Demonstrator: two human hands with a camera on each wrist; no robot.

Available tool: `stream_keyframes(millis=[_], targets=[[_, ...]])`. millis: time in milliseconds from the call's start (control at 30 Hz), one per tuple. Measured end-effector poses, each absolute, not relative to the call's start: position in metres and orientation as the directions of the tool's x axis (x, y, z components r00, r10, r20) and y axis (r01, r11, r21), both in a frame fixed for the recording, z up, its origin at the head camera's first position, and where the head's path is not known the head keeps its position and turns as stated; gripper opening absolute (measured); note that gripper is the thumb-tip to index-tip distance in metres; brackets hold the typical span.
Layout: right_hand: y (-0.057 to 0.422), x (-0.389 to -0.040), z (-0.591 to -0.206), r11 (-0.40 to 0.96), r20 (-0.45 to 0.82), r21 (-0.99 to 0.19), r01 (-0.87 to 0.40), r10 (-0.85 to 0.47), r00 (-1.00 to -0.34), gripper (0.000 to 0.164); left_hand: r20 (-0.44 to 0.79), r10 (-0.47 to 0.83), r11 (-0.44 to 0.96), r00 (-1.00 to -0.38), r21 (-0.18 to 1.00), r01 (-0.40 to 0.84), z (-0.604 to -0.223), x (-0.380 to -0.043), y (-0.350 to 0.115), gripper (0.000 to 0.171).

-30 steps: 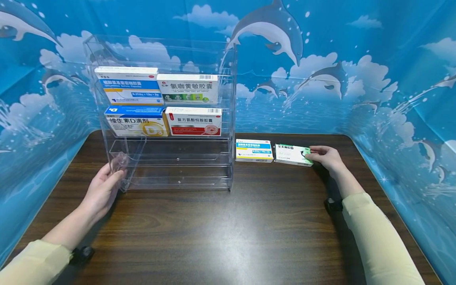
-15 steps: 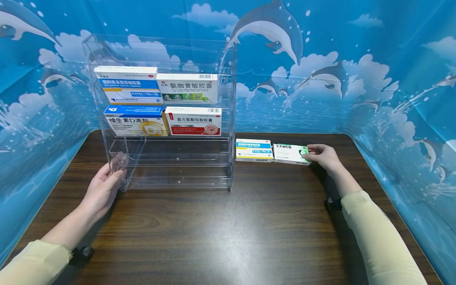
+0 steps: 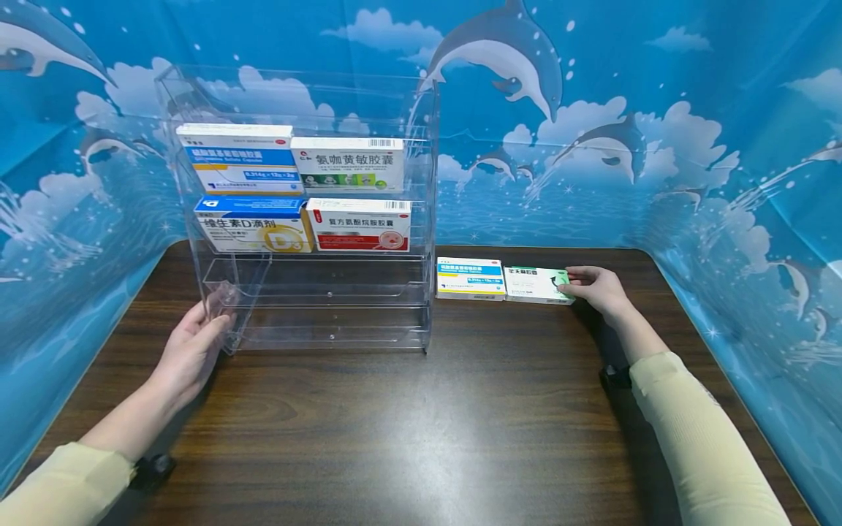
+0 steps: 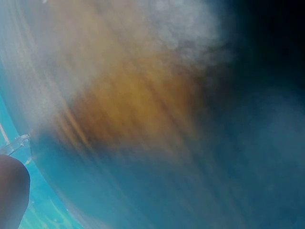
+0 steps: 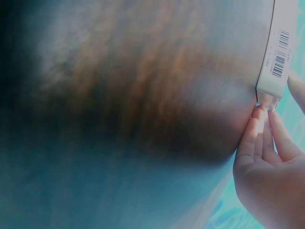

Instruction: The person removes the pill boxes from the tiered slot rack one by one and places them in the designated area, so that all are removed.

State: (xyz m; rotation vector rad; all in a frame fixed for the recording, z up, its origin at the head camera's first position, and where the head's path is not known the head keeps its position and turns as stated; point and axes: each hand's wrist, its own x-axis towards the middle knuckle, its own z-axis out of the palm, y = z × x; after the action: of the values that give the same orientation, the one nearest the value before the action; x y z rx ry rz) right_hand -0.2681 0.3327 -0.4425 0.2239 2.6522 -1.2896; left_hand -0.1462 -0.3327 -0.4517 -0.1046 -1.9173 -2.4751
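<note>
"Left hand (image 3: 187, 352)?"
"Gripping the clear plastic tiered rack (image 3: 329, 295) at its left side, as before."
"Rightward?"
"A flat blue-and-white cardboard box (image 3: 470, 278) on the brown table (image 3: 421, 409); the flat white-and-green cardboard box (image 3: 534, 286), pinched by the right hand (image 3: 597, 289), now meets it, their slim gap closed."

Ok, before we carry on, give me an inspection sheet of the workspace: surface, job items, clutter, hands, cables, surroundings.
Surface: brown wood-grain table, light reflecting off its front part.
Rack: clear rack standing on the table.
Racked boxes: blue-striped box beside green-banded box; below them, blue-and-yellow box beside red-banded box.
Table boxes: flat blue-and-white box and green-cornered box, side by side, right of the rack.
Clutter: nothing seen.
Left hand: grips the rack's side.
Right hand: pinches the green-cornered box's right end.
Cables: nothing seen.
Surroundings: blue curtain printed with dolphins and clouds.
</note>
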Motion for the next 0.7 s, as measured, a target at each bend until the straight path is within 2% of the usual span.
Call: stream_keyframes(millis=[267, 700], targets=[[0.3293, -0.2703, -0.4416, 0.613, -0.231, -0.761, 0.213, 0.051, -0.972, 0.064, 0.073, 0.031, -0.274, -0.997, 0.96, 0.061, -0.4522, -0.1447, -0.3319, 0.045], [0.3327, -0.2695, -0.4393, 0.577, -0.217, -0.788, 0.217, 0.07, -0.974, 0.061, 0.072, 0.042, -0.252, -0.997, 0.966, 0.059, -0.4518, -0.1453, -0.3323, 0.051]])
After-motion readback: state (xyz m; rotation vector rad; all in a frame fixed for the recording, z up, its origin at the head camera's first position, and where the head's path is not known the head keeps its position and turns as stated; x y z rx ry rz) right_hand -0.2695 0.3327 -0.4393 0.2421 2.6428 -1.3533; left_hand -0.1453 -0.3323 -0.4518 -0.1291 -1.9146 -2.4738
